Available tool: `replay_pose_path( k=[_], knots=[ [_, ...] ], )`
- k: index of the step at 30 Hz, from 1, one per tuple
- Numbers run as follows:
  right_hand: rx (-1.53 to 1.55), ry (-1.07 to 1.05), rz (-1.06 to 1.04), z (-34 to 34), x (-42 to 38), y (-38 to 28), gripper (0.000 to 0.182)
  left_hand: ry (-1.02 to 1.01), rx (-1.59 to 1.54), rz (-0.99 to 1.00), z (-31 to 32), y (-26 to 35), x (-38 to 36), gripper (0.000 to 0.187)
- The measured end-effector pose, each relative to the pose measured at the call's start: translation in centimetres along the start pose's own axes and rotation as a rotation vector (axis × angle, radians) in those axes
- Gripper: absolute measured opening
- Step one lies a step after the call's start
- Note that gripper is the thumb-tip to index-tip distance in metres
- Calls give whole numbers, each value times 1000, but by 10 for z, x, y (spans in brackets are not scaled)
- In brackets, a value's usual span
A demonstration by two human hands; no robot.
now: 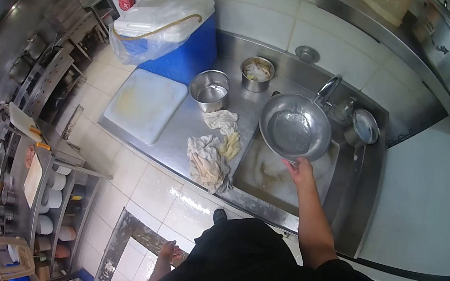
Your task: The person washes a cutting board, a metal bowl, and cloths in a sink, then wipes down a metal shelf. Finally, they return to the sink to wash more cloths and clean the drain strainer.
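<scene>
- The right hand (298, 169) grips the near rim of a large round stainless-steel bowl (294, 127), fingers curled over the edge, arm stretched out from the dark-clothed body.
- That bowl is held tilted over the rectangular steel sink (343, 178), just under the curved chrome tap (327, 90); its inside looks wet and shiny.
- The sink basin below the bowl holds cloudy, soapy water.
- The left hand (169, 250) hangs low beside the body over the tiled floor (157, 189), well apart from the bench; it holds nothing, though whether the fingers are spread or curled I cannot tell.
- On the steel bench (179, 127) left of the sink lie crumpled, stained off-white cloths (210, 159), one heap near the front edge and a smaller piece (221, 119) behind it.
- A small steel pot (210, 88) stands behind the cloths, and another steel pot holding scraps (257, 73) stands farther back, near the wall.
- A white rectangular cutting board (144, 104) lies flat at the left end of the bench.
- A blue cooler box (189, 54) sits behind the board, with a white jerrycan in a clear plastic bag (158, 22) on top of it.
- A small steel pot with a lid (363, 127) rests on the bench right of the tap.
</scene>
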State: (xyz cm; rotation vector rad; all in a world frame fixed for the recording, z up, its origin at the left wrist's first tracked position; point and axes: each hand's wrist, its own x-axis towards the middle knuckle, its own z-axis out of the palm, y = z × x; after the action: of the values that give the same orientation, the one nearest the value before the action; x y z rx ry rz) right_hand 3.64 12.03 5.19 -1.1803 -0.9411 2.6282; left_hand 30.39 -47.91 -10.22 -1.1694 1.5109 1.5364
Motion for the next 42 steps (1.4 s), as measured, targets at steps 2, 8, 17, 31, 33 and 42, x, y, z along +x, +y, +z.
replay_pose_path(
  k=[2, 8, 17, 31, 33, 42],
  knots=[
    [3, -22, 31, -6, 8, 0, 31, 53, -11, -20, 0, 6, -4, 42],
    [28, -28, 25, 3, 4, -5, 30, 88, 36, -26, -12, 7, -2, 39],
    [86, -63, -37, 3, 10, -12, 32, -3, 88, 93, 4, 14, -8, 38],
    [50, -42, 9, -11, 14, -12, 36, 65, -42, -31, 3, 4, -1, 42],
    [60, -30, 21, -8, 13, -12, 35, 61, -15, -1, 7, 7, -10, 42],
    [10, -81, 23, -4, 0, -13, 34, 89, 14, -42, 3, 1, -8, 39]
  ],
)
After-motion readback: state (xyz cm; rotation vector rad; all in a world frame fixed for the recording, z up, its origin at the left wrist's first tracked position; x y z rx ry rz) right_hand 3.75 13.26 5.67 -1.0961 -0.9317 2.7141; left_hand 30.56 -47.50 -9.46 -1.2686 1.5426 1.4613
